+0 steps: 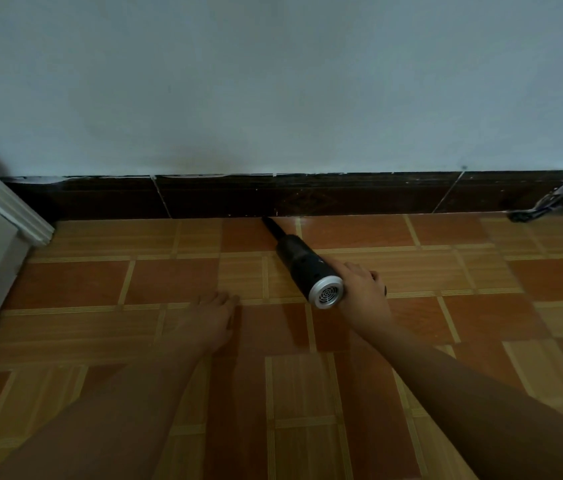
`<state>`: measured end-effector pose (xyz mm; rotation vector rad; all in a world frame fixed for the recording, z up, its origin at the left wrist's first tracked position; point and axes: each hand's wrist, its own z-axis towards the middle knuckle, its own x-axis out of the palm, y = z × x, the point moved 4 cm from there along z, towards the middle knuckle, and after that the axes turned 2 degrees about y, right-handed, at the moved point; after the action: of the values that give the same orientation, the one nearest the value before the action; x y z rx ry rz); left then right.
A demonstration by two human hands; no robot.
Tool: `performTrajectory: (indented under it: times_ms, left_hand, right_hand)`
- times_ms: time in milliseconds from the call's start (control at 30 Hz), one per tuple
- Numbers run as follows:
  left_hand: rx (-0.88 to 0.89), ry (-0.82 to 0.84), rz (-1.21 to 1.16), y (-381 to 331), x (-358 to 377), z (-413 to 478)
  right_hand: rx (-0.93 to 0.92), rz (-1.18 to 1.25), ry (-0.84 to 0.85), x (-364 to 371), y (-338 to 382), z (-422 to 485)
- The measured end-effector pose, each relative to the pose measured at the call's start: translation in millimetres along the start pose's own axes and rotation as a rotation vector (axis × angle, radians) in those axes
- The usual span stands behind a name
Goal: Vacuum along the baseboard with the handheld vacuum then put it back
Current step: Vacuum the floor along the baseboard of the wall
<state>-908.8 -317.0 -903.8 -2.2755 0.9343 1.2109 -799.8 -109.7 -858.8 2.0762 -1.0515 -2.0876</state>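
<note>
Our right grip (363, 289) is clenched round the handle of the black cylindrical handheld vacuum (304, 263), whose narrow nozzle tip meets the foot of the dark brown baseboard (359, 195). Our left grip (216, 318) lies released, fingers flat on the orange-and-tan tiled floor (169, 282).

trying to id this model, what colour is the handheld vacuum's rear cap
Rear cap is silver with a round grille, on the black handheld vacuum. Head view.
</note>
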Motion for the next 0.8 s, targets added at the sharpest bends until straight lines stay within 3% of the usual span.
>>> performTrajectory:
  times_ms: [800]
  left_hand:
    - [0.058, -0.015, 0.027, -44.5, -8.9, 17.7]
  right_hand:
    - [0.114, -0.045, -0.077, -30.8, -65.9, -23.0]
